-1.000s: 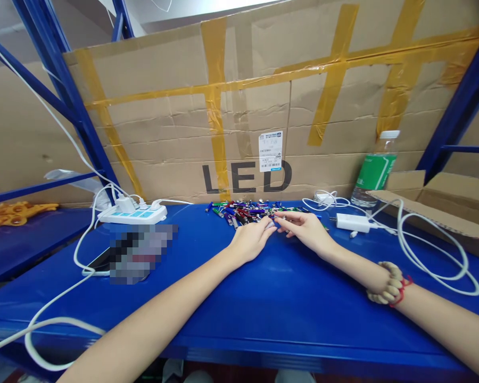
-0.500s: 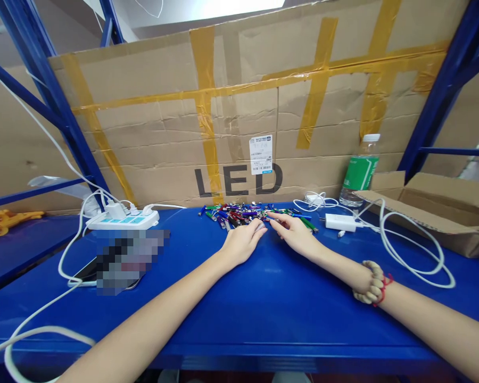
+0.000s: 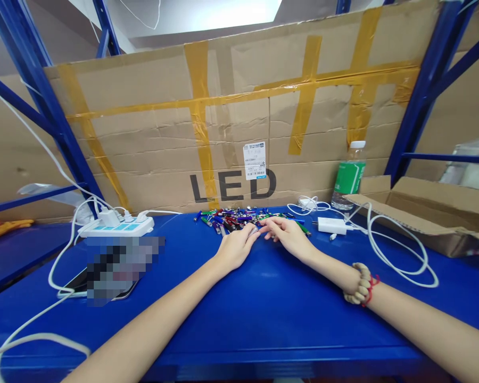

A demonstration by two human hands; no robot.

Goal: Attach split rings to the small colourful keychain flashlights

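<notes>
**Right fingers close in on the left hand's pinch**

The left hand, at the centre of the frame, has its thumb and forefinger pressed together on what looks like a small pale piece; most of it is hidden by the fingers. The right hand comes in from the right with fingers loosely bent, its tips right at the left fingertips. Whether they touch, or pinch anything of their own, I cannot tell.

The change is mostly in that right hand. Half a second ago its fingertips stood a little off from the left hand's; now they reach up to them again. The left pinch looks the same throughout. I take this to mean that both hands are busy with the one held piece and that the work on it is still under way.

Just behind the hands, mid-frame, lies the pile of small tubes, blue, red, green and silvery, on the blue table. It shows no clear change. Farther out, the white charger and the bottle at right, and the power strip at left, sit farther left in the frame than a second ago; that looks like the head turning, not things being moved.
</notes>
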